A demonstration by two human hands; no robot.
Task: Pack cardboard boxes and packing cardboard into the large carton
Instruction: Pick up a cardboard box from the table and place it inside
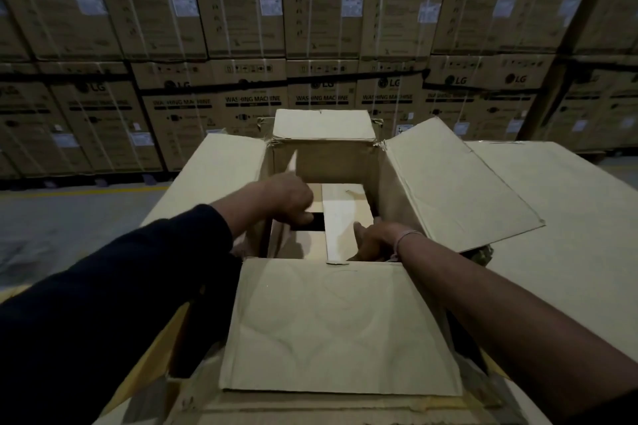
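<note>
I am working inside the large carton (407, 183), which sits open in the middle of the frame with all four flaps folded out — the near flap (331, 324) lies flat toward me in the lower centre, the far one stands up at upper centre, and the side flaps spread left and right. Down in the well I can see pale packing cardboard (345, 214), a lighter sheet standing or leaning just right of centre with a dark gap to its left; whether it is a flat sheet or the side of a smaller box I cannot tell from here.

To do this step well, I judge that I should press the piece down evenly with both hands so it seats flat against the bottom and the walls, keep its edges square to the carton, and not let it ride up on the near wall. I should also keep the flaps out of the way, since the right one sags close to my wrist.

My left hand (293, 198), just left of centre, is curled nearly closed, fingers bent over the left rim area of the opening; it seems to press or grip an edge there, though what exactly it holds is hidden. My right hand (376, 238), lower right of the opening, reaches inside with fingers part-spread, touching the pale sheet's lower right — a firm grasp I cannot confirm.

Behind, stacked washing machine boxes (241, 10) fill the upper frame.
</note>
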